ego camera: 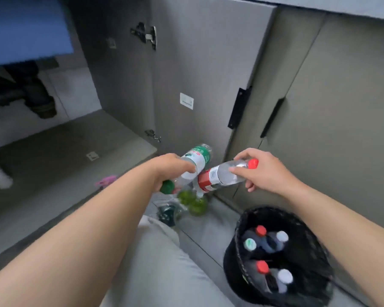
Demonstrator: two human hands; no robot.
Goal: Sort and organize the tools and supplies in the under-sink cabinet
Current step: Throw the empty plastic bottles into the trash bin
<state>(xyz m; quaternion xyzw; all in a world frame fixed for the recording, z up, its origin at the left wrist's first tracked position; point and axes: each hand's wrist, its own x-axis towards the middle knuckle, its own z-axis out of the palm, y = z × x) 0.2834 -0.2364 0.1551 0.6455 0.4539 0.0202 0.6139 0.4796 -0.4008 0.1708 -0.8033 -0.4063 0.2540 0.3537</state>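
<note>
My left hand [173, 167] grips a clear plastic bottle with a green-and-white label [196, 159] and a green cap, held tilted with the cap toward me. My right hand [261, 170] grips a clear bottle with a red label and red cap [222, 177], lying nearly level. The two bottles touch in front of the open under-sink cabinet [71, 151]. A black mesh bin [237, 269] at the lower right holds several capped bottles standing upright.
Two green-tinted bottles [192, 201] and a dark-capped one [167, 212] lie on the floor below my hands. A pink item [106, 180] sits at the cabinet's front edge. The drain pipe [38, 100] hangs at the left. The open door [208, 74] stands behind the bottles.
</note>
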